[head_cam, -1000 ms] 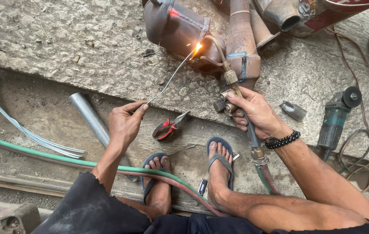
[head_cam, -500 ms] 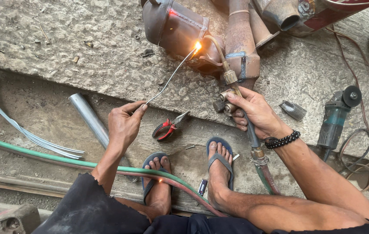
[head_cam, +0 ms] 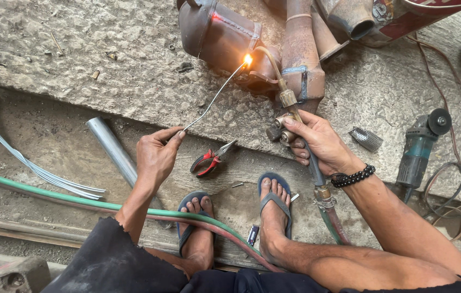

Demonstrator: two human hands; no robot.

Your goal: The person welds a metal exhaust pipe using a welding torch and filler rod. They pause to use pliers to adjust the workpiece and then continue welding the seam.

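A person is squatting on a rough concrete slab [head_cam: 78,59], seen from above, and both hands are working at a rusty brown metal exhaust part [head_cam: 225,38] lying at the top of the view. The left hand [head_cam: 157,157] is pinching the near end of a thin filler rod [head_cam: 214,97] between thumb and fingers; the rod is slanting up and to the right, and its far tip is glowing bright orange against the exhaust part. The right hand [head_cam: 317,142] is wrapping closed around the brass body of a gas torch [head_cam: 287,111], fingers curling by its valves, while the torch's curved nozzle is arcing up to the same glowing spot [head_cam: 247,58]. A beaded black bracelet [head_cam: 354,176] is circling the right wrist. Green and red hoses [head_cam: 208,225] are running across the ground past two feet in blue flip-flops [head_cam: 273,201]. Red-handled pliers [head_cam: 211,160] are lying just beside the left hand, between the two hands. A short grey metal pipe [head_cam: 112,149] is lying to the left, a bundle of pale wires [head_cam: 19,160] farther left, and a teal angle grinder [head_cam: 423,144] is resting well apart on the right.
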